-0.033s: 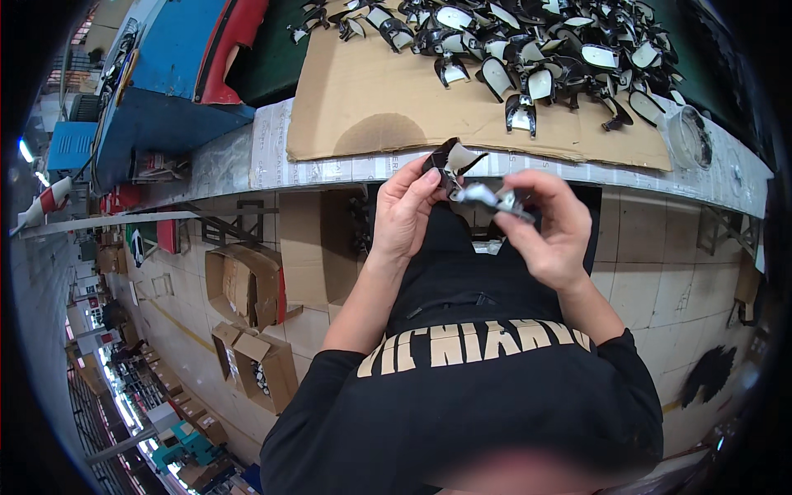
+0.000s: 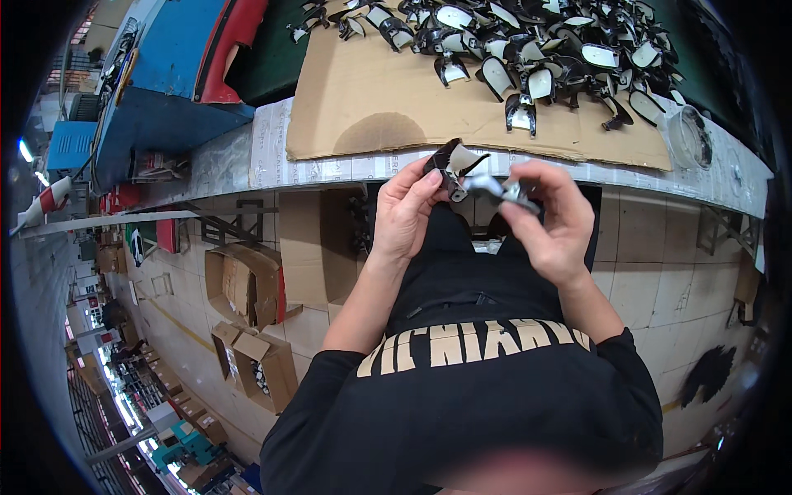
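My left hand (image 2: pixel 399 216) pinches a curved black part with a white inner face (image 2: pixel 445 162) between thumb and fingers, just in front of the bench edge. To its right, my right hand (image 2: pixel 558 231) has its thumb and fingers closed on a small shiny metal piece (image 2: pixel 520 196). That piece is smeared by motion, so its exact kind does not show. Its pale left end comes close to the black part; whether they touch I cannot tell. Many similar black-and-white parts lie in a pile (image 2: pixel 540 82) on the bench beyond my hands.
A cardboard sheet (image 2: pixel 346 99) covers the bench under the pile's near side. At its right end stands a clear round tub (image 2: pixel 686 139). A blue machine housing with a red panel (image 2: pixel 233 58) is at the left. Cardboard boxes (image 2: pixel 268 363) stand on the tiled floor.
My right hand has shifted very slightly, and the metal piece in it has turned a little. My left hand and the black part stay almost still.
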Demonstrator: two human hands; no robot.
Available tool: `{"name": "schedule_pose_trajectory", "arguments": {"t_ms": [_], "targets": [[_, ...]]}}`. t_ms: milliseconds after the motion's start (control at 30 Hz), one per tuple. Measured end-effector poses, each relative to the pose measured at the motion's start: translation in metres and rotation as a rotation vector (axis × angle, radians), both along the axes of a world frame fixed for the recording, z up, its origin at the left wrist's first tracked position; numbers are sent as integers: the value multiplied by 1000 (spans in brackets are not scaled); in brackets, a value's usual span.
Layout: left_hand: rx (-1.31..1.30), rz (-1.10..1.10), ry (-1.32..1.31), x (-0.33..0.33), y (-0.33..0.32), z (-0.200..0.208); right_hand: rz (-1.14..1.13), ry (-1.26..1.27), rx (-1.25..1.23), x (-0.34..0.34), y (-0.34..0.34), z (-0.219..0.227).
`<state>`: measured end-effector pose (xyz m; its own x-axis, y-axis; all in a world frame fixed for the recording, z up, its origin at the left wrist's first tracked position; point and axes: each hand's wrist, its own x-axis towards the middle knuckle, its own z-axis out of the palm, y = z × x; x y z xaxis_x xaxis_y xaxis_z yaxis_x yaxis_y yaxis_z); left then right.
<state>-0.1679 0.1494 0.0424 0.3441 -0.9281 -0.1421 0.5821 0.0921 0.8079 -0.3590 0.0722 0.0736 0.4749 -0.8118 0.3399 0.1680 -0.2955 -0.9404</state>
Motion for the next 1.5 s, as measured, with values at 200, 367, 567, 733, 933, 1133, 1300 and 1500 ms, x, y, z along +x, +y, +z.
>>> {"name": "schedule_pose_trajectory", "arguments": {"t_ms": [200,367,567,733,933,1133,1300,1500], "targets": [[27,9,-100,-7,10,0,-54,98,-178,15,-8,-6],[54,44,-214,-10,16,-2,-150,129,-277,19,-13,-11],[77,23,-323,-5,19,-7,-202,140,-232,22,-20,-21],[103,7,-424,-2,23,-12,-213,131,-137,24,-20,-31],[138,20,-75,4,24,-11,-250,123,-67,14,-14,-26],[132,73,-158,-1,22,-12,-133,148,-216,22,6,-23],[141,22,-54,8,26,-12,-253,191,-231,19,-11,-33],[189,20,21,12,27,-14,-278,171,-38,13,-19,-39]]}}
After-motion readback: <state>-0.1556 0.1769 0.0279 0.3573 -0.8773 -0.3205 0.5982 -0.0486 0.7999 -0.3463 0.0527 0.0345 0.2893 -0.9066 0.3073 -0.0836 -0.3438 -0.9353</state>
